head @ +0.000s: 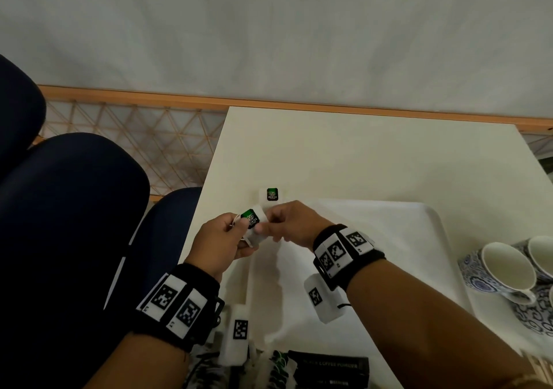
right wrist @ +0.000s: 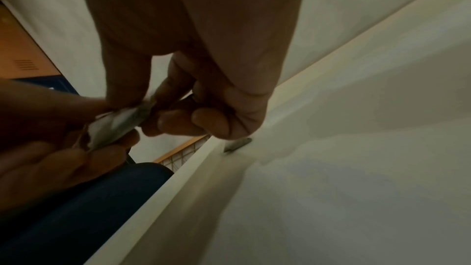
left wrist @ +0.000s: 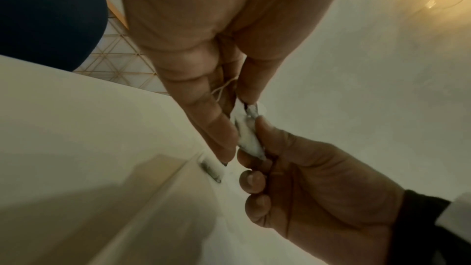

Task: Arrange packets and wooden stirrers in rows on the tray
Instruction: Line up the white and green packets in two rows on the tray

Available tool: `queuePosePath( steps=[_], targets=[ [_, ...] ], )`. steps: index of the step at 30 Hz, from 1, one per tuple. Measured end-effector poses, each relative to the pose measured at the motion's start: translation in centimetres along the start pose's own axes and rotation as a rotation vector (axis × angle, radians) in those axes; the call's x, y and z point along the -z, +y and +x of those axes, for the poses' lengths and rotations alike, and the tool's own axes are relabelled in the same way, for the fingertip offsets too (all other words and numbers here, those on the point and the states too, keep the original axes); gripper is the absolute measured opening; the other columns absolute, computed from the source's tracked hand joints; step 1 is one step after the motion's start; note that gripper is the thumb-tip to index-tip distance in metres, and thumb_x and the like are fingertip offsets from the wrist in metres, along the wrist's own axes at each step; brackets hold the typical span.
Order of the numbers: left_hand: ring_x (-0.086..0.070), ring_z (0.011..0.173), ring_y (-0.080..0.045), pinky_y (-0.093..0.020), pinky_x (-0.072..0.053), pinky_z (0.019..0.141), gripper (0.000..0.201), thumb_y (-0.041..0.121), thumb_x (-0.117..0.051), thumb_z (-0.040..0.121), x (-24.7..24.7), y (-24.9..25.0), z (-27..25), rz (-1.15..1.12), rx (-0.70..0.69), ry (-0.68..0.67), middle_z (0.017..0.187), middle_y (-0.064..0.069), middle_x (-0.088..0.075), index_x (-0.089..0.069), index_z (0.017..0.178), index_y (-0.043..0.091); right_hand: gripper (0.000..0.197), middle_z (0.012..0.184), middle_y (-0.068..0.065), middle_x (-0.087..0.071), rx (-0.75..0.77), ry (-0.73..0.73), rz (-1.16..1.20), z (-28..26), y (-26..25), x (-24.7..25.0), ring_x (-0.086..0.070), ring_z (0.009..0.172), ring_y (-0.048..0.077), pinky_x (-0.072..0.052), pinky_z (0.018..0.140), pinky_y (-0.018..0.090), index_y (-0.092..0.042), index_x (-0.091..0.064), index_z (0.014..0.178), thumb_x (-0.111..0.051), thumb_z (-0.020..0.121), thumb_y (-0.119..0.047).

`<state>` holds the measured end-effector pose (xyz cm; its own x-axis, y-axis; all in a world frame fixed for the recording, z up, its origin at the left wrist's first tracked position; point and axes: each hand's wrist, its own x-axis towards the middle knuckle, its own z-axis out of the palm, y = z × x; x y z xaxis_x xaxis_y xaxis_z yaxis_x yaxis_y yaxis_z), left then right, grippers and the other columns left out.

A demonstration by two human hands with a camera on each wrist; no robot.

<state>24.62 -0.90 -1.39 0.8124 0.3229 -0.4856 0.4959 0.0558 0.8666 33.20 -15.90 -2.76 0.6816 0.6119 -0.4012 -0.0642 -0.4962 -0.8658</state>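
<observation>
A white green-tea packet [head: 253,222] with a green and black label is held above the tray's near-left part. My left hand [head: 246,234] pinches its left side, with a loose string by the fingers, and my right hand [head: 269,224] pinches its right end. In the left wrist view the packet [left wrist: 246,134] shows edge-on between my left fingers [left wrist: 216,128] and the right hand [left wrist: 305,188]. The right wrist view shows the same packet [right wrist: 119,123]. Another green-tea packet [head: 272,198] lies flat at the far left corner of the white tray [head: 389,207]. No wooden stirrers are visible.
Black coffee-powder packets [head: 330,366] and other sachets lie at the near edge. Blue-patterned cups [head: 505,272] on saucers stand to the right of the tray. The white table [head: 359,155] ends at the left beside dark blue chairs [head: 74,209].
</observation>
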Motion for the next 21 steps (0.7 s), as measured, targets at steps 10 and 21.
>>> queuePosePath(
  steps=[10, 21],
  targets=[
    [-0.065, 0.075, -0.022, -0.03, -0.051, 0.065, 0.011, 0.02, -0.054, 0.096, 1.1, 0.1, -0.4, 0.122, -0.017, 0.088, 0.095, -0.006, -0.069, -0.064, 0.094, 0.014, 0.04, 0.059, -0.004, -0.045, -0.156, 0.421, -0.133, 2.0, 1.9, -0.3, -0.043, 0.061, 0.016, -0.036, 0.06, 0.026, -0.02, -0.046, 0.055, -0.063, 0.091, -0.03],
    [-0.065, 0.078, -0.022, -0.03, -0.049, 0.067, 0.01, 0.021, -0.055, 0.095, 1.7, 0.2, -1.2, 0.151, -0.003, 0.119, 0.097, -0.005, -0.069, -0.064, 0.094, 0.016, 0.022, 0.081, -0.005, -0.056, -0.317, 0.477, -0.151, 3.4, 1.6, -1.0, -0.051, 0.071, 0.014, -0.038, 0.063, 0.022, -0.022, -0.054, 0.077, -0.066, 0.088, -0.036]
  ],
)
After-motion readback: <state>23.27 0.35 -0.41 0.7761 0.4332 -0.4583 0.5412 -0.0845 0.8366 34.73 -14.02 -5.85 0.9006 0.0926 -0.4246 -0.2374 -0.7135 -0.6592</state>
